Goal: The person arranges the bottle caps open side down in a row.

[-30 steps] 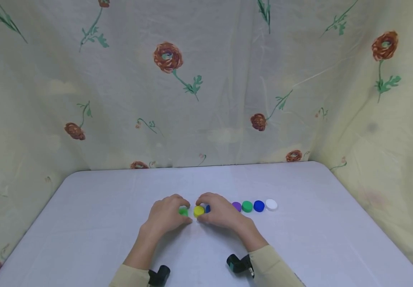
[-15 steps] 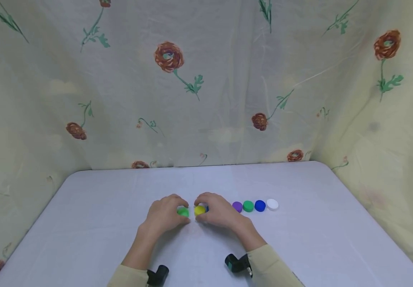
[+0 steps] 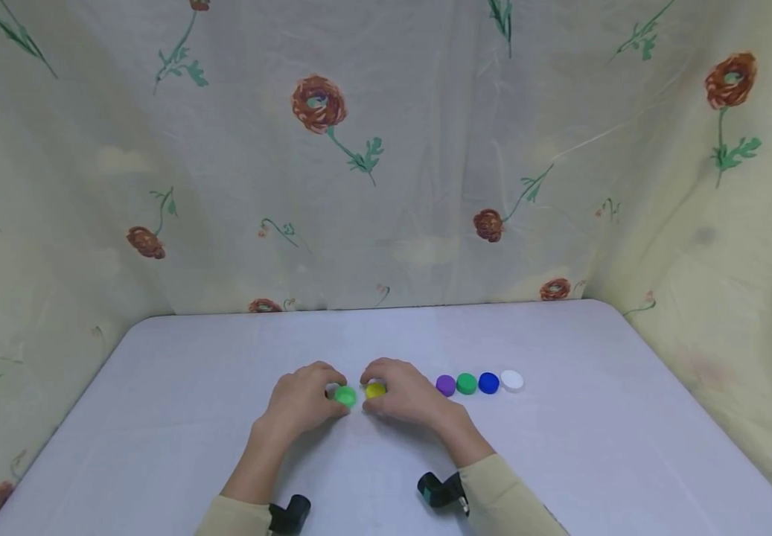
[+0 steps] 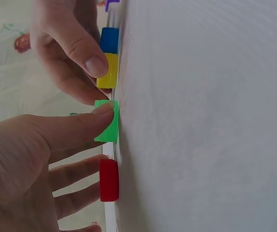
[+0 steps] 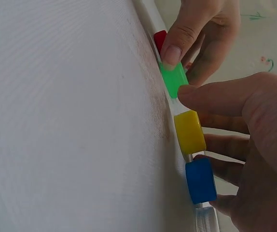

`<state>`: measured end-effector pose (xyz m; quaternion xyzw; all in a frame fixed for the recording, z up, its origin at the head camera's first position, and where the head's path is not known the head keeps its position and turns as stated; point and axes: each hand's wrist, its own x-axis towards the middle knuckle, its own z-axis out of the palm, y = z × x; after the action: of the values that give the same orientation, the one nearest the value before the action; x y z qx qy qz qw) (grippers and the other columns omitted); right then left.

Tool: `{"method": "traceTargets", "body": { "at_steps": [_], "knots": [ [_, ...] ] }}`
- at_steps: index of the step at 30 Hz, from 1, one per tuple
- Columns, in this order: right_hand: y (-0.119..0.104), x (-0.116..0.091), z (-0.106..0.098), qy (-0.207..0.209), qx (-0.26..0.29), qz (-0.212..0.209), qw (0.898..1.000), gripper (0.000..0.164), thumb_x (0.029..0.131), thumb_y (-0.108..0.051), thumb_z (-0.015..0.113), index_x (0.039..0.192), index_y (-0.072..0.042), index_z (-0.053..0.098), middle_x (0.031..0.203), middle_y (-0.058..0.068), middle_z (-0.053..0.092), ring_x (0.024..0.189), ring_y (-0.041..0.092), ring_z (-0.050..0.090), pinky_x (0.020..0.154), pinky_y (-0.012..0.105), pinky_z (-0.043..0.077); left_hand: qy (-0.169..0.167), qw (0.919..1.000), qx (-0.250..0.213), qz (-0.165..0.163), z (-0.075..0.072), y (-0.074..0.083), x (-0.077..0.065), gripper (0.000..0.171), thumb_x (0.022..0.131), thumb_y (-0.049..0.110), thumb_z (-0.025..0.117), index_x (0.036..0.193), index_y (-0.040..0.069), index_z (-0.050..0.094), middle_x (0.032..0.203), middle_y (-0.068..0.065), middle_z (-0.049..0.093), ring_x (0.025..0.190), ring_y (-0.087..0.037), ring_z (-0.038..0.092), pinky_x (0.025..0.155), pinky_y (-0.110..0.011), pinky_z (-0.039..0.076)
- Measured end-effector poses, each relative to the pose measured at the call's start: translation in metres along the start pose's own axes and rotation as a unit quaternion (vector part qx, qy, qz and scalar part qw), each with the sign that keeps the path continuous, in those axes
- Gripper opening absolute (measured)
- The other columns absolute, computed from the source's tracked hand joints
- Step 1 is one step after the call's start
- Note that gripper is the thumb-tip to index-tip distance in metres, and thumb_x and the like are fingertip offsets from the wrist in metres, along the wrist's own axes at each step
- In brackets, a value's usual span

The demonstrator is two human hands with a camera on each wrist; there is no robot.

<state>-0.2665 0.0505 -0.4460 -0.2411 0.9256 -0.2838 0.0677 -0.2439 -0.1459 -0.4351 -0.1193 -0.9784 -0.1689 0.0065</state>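
Observation:
Both hands are over a row of small round caps on the white table. With thumb in front and fingers behind, my left hand [image 3: 301, 398] pinches the light green cap [image 4: 108, 123]. Beside its lower fingers sits a red cap [image 4: 109, 180], hidden under the hand in the head view. My right hand [image 3: 406, 391] arches loosely round the yellow cap [image 5: 190, 132], its thumb tip past the cap toward the green one. A blue cap [image 5: 200, 181] stands close to the yellow one, under my right palm. Below it in the right wrist view is a clear ridged cap [image 5: 206, 220].
To the right of my right hand the row goes on with a purple cap [image 3: 446, 385], a darker green cap [image 3: 467, 383], a dark blue cap [image 3: 489, 383] and a white cap [image 3: 511, 381]. A flowered curtain [image 3: 412, 149] hangs behind and beside the table [image 3: 191, 402].
My left hand has drawn back slightly to the left, baring more of the light green cap. My right hand has shifted a little left over the yellow cap, covering the blue one. The caps hold their places.

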Motion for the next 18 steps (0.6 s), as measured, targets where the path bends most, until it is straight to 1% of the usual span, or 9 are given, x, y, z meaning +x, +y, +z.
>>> {"method": "traceTargets", "body": {
  "at_steps": [6, 11, 18],
  "knots": [
    [-0.0039, 0.0022, 0.0012, -0.003, 0.007, 0.006, 1.0, 0.034, 0.088, -0.026, 0.073, 0.12, -0.017, 0.069, 0.135, 0.002, 0.063, 0.133, 0.025, 0.053, 0.111, 0.047, 0.044, 0.0, 1.0, -0.003, -0.004, -0.0005, -0.0009, 0.001, 0.034, 0.078, 0.032, 0.084, 0.108, 0.018, 0.076, 0.119, -0.003, 0.07, 0.094, -0.018, 0.066, 0.081, -0.045, 0.051],
    [-0.0064, 0.0053, 0.0015, -0.005, 0.005, -0.004, 1.0, 0.034, 0.087, -0.026, 0.073, 0.119, -0.015, 0.069, 0.135, 0.003, 0.063, 0.134, 0.026, 0.053, 0.112, 0.047, 0.043, 0.001, 0.9999, -0.009, -0.005, -0.0024, -0.001, 0.001, 0.031, 0.078, 0.031, 0.084, 0.105, 0.018, 0.077, 0.118, -0.003, 0.07, 0.097, -0.02, 0.066, 0.081, -0.045, 0.051],
    [-0.009, 0.008, 0.0024, -0.006, 0.005, -0.008, 1.0, 0.031, 0.086, -0.024, 0.073, 0.117, -0.015, 0.071, 0.134, 0.005, 0.064, 0.132, 0.026, 0.054, 0.111, 0.048, 0.043, -0.002, 0.9998, -0.02, -0.003, -0.0044, 0.0002, 0.0006, 0.029, 0.078, 0.029, 0.084, 0.104, 0.017, 0.077, 0.119, -0.003, 0.07, 0.101, -0.022, 0.066, 0.083, -0.046, 0.052]
  ]
}}
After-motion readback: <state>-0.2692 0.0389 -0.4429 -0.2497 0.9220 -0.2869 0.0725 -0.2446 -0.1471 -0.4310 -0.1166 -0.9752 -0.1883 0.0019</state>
